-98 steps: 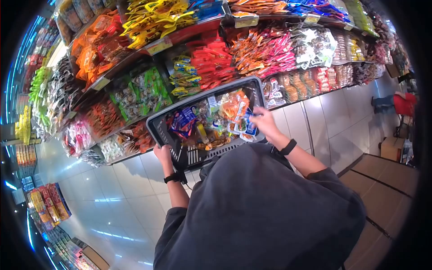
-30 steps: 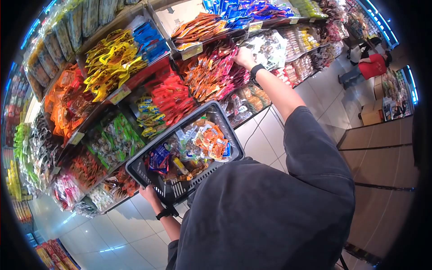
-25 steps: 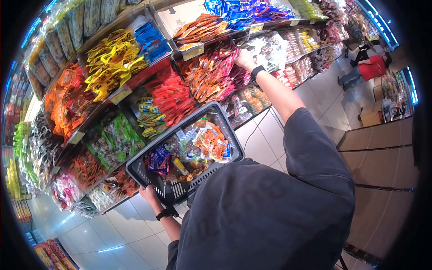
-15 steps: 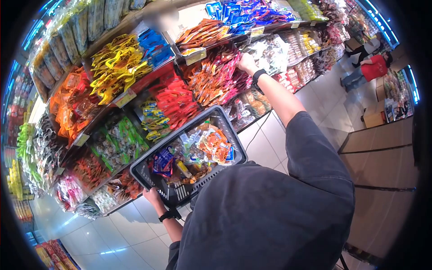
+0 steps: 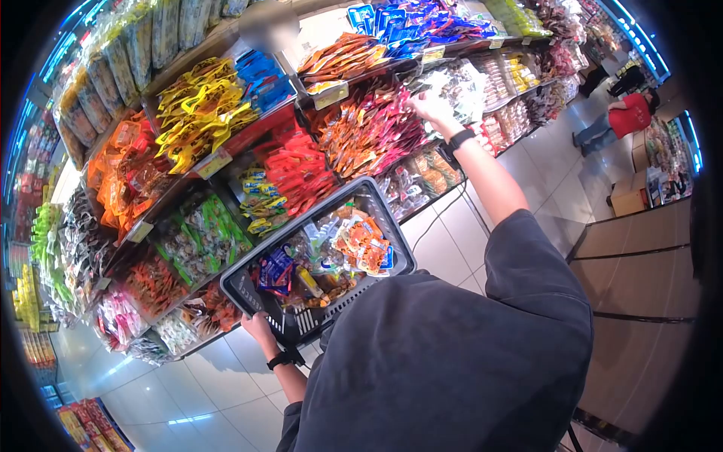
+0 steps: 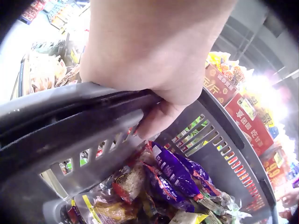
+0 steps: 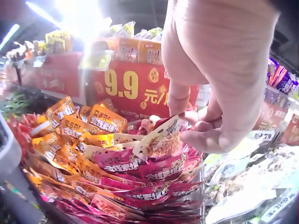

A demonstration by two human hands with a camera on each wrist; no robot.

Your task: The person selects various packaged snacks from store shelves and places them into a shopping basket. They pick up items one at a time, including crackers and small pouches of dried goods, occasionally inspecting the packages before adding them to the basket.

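My right hand [image 5: 433, 111] reaches over the shelf bin of snack packets. In the right wrist view it pinches a small snack packet [image 7: 161, 140] with a cream-coloured face between thumb and fingers. Right below lie stacked pink packets [image 7: 145, 172] and orange packets [image 7: 70, 128]. My left hand [image 5: 260, 331] grips the near left end of a dark grey shopping basket [image 5: 393, 226], its thumb hooked over the rim in the left wrist view. Inside the basket are purple packets [image 6: 175, 175], orange-printed packets [image 5: 363, 242] and several clear bags.
Tiered shelves hold yellow packets [image 5: 203, 105], red packets [image 5: 297, 173] and white bags [image 5: 456, 90]. Price tags line the shelf edges. At the far right stands a person in a red shirt [image 5: 629, 113] near cardboard boxes [image 5: 626, 194]. A tiled floor [image 5: 226, 384] lies below.
My right hand went from over the basket up to the pink packets, and has now drawn slightly back and rightward with a packet. My left hand keeps its grip on the basket.
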